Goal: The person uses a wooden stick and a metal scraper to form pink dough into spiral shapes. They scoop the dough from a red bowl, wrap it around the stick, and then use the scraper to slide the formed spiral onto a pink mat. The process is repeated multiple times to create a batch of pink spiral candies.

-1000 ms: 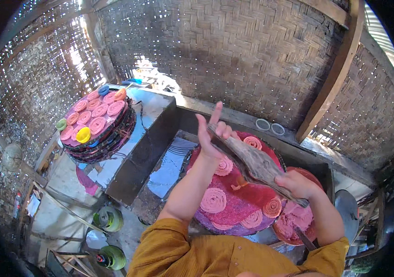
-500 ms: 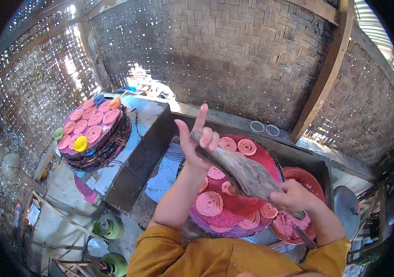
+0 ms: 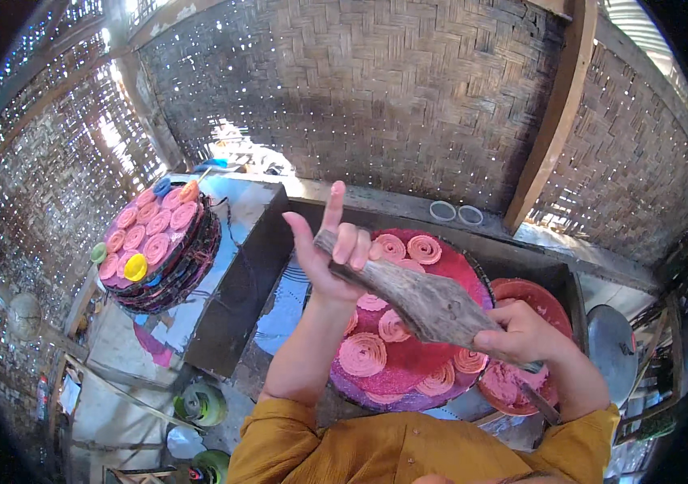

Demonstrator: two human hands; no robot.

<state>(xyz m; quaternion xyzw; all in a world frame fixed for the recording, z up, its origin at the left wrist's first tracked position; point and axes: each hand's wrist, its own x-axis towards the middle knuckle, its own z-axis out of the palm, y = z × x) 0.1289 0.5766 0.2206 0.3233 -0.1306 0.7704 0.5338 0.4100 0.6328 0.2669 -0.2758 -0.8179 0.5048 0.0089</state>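
Observation:
Both my hands grip a thick, weathered grey wooden piece (image 3: 428,302), broad in the middle with narrower ends, held aslant over a round tray (image 3: 432,351) with a red and pink surface. My left hand (image 3: 328,262) curls some fingers around its upper left end, thumb and index finger stretched out. Around the lower right end my right hand (image 3: 525,332) is closed. Coiled pink dough rosettes (image 3: 362,355) lie on the tray, partly hidden by the wood and my arms. Pink dough (image 3: 507,385) sits in a reddish bowl at the right, with a flat-handled tool (image 3: 541,405) in it.
On the left stands a stack of round trays (image 3: 174,282) topped with pink coils and several coloured rings. A larger red basin (image 3: 549,302) and a grey lid (image 3: 610,351) are at the right. Two pale rings (image 3: 443,211) rest on the ledge. Green gas cylinders (image 3: 202,403) stand lower left.
My view has shifted slightly. Both hands still hold the wooden piece, which appears a little lower and farther left at its upper end.

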